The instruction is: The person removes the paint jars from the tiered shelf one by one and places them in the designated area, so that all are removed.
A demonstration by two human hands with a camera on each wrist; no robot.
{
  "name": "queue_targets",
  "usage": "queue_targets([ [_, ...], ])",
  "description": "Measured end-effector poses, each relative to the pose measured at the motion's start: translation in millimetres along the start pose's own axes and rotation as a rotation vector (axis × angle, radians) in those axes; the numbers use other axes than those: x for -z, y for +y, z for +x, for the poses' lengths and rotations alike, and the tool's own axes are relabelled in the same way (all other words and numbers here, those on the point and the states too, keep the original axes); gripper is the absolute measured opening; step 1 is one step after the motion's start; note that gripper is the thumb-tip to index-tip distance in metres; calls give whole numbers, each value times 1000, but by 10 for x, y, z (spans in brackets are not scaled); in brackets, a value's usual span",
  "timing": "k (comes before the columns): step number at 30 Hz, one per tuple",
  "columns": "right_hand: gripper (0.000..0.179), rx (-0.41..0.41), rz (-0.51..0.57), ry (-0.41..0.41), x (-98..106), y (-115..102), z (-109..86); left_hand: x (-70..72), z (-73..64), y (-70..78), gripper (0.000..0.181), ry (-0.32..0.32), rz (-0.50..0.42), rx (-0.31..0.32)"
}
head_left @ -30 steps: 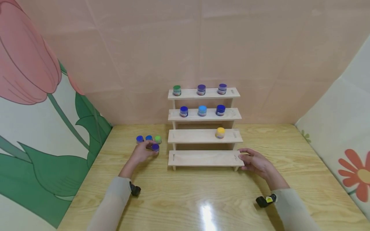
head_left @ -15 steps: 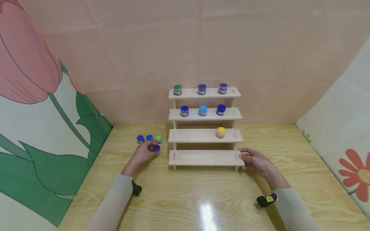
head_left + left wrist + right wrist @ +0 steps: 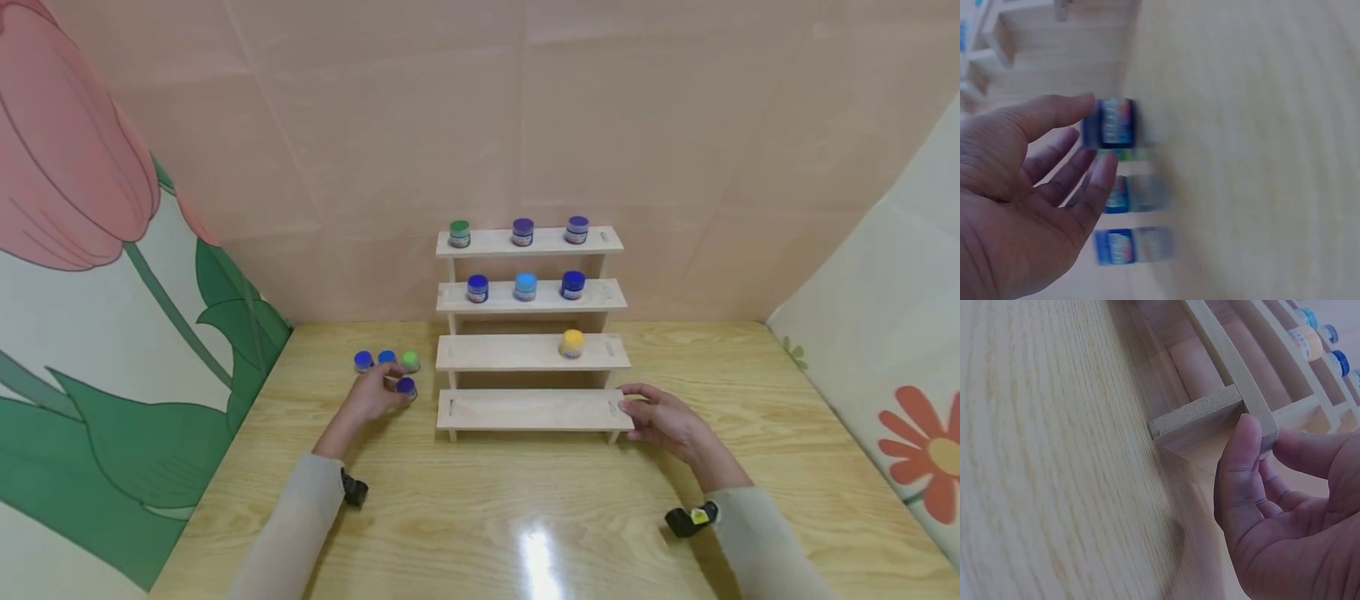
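On the table left of the stand, my left hand [image 3: 371,393] holds a small jar [image 3: 407,388] with a dark purple-blue lid between thumb and fingers. In the left wrist view, the thumb touches the lid of this jar [image 3: 1117,122] and the fingers curve round behind it. Just beyond stand a blue-lidded jar [image 3: 363,361], another blue one [image 3: 387,357] partly behind the fingers, and a green-lidded jar [image 3: 410,362]. My right hand [image 3: 666,423] pinches the right end of the lowest board of a wooden tiered display stand [image 3: 532,410]; the right wrist view shows thumb and fingertips on its corner.
Higher tiers carry a yellow-lidded jar [image 3: 572,344], a light-blue one [image 3: 526,287] between two dark-blue ones, and a green-lidded jar [image 3: 460,234] beside two purple ones. A pink backdrop [image 3: 375,167] rises behind the table [image 3: 480,508], with printed panels on both sides.
The jar in my left hand has shifted slightly toward me and to the right. My right hand stays on the stand's corner, and the other jars have not moved.
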State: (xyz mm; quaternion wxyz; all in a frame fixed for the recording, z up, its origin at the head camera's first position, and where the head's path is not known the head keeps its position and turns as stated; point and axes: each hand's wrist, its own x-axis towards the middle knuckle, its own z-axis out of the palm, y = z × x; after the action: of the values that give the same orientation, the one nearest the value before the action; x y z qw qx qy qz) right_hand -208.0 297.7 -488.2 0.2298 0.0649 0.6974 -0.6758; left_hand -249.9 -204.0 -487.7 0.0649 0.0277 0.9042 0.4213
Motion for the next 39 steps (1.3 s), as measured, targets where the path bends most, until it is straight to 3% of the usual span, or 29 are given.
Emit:
queue_targets([
  [4, 52, 0, -3, -3, -8, -9, -6, 79, -43, 166, 48, 7, -9, -19],
  [9, 53, -1, -3, 1, -15, -18, -18, 137, -85, 435, 44, 50, 3, -132],
  [15, 54, 2, 4, -3, -27, -15, -21, 108, -131, 807, 40, 96, -7, -233],
  [23, 49, 2, 19, 2, -19, -9, -20, -50, -107, 1174, 35, 85, -65, -317],
  [39, 49, -3, 6, 10, -9, -1, -1, -537, 54, 1750, 35, -50, -67, -393],
])
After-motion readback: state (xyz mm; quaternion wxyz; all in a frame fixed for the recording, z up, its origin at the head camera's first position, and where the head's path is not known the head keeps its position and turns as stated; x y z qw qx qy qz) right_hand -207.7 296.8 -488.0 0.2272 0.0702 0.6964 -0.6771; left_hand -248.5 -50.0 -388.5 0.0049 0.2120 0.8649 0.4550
